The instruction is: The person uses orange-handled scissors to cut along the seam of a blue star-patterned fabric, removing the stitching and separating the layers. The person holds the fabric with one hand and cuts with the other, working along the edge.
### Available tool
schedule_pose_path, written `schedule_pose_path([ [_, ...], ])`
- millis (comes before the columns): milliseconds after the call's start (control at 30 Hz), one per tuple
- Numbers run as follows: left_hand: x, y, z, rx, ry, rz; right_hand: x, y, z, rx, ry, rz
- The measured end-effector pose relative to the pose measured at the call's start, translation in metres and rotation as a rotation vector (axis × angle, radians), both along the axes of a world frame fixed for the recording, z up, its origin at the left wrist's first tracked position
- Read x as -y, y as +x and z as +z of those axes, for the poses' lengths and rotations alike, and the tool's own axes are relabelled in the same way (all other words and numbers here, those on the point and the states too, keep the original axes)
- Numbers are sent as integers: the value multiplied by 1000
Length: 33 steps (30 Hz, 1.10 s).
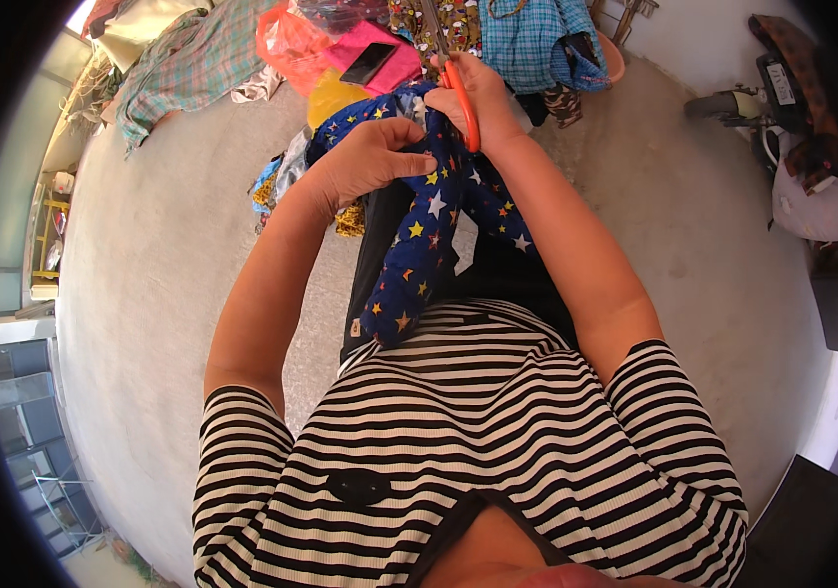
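Observation:
A navy garment or cloth printed with stars (419, 239) lies across my lap, with two long padded-looking parts hanging down. My left hand (371, 158) grips its upper part between thumb and fingers. Orange-handled scissors (467, 110) are in my right hand (488, 103), their metal blades pointing away from me. The right thumb and fingertips also meet the upper edge of the starred fabric, near a pale patch of lining. Whether the scissor blades are parted is hard to make out.
Beyond my hands are a smartphone (368, 63) on pink fabric (400, 55), a red plastic bag (290, 44) and blue checked cloth (518, 44). Plaid cloth (191, 62) spreads at the far left. A parked two-wheeler (779, 95) stands at the right on the concrete floor (154, 242).

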State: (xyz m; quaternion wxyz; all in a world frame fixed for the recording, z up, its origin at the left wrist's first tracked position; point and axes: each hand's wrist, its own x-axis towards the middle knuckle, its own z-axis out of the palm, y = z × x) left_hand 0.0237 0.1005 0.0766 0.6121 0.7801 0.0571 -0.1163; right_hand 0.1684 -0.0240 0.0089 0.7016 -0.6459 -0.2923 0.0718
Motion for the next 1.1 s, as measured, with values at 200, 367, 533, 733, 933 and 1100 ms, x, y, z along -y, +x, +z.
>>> schedule_pose_path([
  [200,15,-12,-37,87,-299,89,51,-37,25,-205,-149,35],
  [367,41,-19,-67,164,-359,246,142,-72,45,-435,-110,377],
  [533,37,-14,-67,117,-365,206,186,-99,70,-565,-453,508],
  [733,36,-10,-82,185,-387,193,190,-110,77,-636,-642,524],
  [933,41,-11,-73,169,-307,205,186,-108,81,-686,-693,503],
  [1100,41,-13,-77,202,-162,204,181,-108,84,-640,-768,497],
])
